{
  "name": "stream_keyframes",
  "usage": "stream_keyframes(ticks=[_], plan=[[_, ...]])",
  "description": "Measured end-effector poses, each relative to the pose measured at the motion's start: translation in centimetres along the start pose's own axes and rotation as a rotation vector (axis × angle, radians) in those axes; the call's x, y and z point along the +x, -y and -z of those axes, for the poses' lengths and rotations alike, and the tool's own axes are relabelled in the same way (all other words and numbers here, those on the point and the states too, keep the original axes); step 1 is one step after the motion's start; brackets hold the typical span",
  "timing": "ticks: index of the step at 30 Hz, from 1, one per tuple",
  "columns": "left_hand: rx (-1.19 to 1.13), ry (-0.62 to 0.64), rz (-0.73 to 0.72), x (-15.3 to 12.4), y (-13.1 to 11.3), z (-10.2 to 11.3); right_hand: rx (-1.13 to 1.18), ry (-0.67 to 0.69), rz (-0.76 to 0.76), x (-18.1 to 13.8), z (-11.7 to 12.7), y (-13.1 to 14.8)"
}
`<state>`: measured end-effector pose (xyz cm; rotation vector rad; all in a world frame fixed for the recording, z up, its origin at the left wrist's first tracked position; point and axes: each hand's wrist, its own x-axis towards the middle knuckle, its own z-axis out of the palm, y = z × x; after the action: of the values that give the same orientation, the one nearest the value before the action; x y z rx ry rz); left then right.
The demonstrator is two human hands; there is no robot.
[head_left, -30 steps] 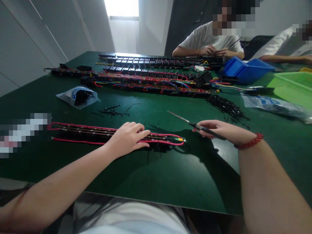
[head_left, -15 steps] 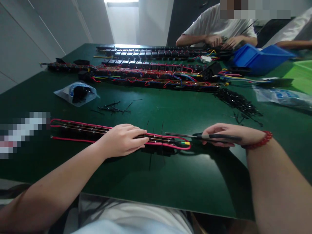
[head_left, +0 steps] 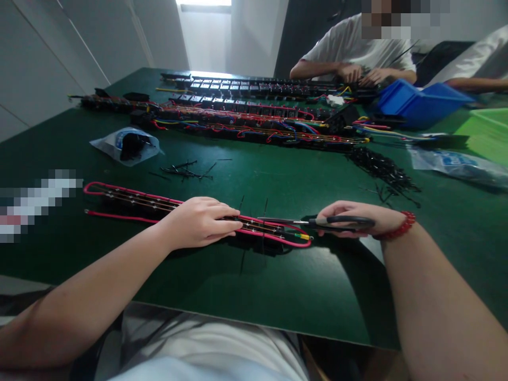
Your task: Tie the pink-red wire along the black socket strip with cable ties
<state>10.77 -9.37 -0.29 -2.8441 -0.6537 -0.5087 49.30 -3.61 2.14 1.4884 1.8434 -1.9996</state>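
A long black wiring strip (head_left: 145, 200) with pink-red cable looped around it lies across the near part of the table. My left hand (head_left: 202, 223) rests palm down on its middle, fingers stretched to the right and slightly apart. In my right hand (head_left: 337, 217) is a pair of scissors with black handles (head_left: 353, 221). Their blades (head_left: 280, 220) point left, over the strip's right end beside an upright black cable tie (head_left: 265, 209). A second cable tie (head_left: 242, 203) sticks up near my left fingertips. Green-yellow sleeving (head_left: 302, 236) shows at the strip's right end.
Loose black cable ties (head_left: 188, 169) lie beyond the strip, near a plastic bag (head_left: 127, 145); a larger pile (head_left: 383, 168) lies right. Wired black assemblies (head_left: 254, 127) span the table's far part. A blue bin (head_left: 420, 103), a green bin (head_left: 484, 132) and a co-worker (head_left: 341, 45) are farther back.
My right hand has moved left with the scissors, bringing the blades over the strip beside the cable tie. My left hand has stayed on the strip. The view has shifted slightly.
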Motion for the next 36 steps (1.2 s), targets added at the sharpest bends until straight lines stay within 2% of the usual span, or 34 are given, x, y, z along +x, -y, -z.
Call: stream_keyframes(ticks=[8,21,36], plan=[[-0.088,0.017,0.038,0.0,0.1,0.0,0.025,-0.024,-0.027,0.2,-0.2,0.0],[-0.050,0.009,0.021,0.1,0.1,0.1,0.021,0.020,-0.035,0.2,-0.7,0.5],[-0.070,-0.023,-0.010,0.2,0.2,0.1,-0.046,0.164,-0.032,0.5,-0.8,0.1]])
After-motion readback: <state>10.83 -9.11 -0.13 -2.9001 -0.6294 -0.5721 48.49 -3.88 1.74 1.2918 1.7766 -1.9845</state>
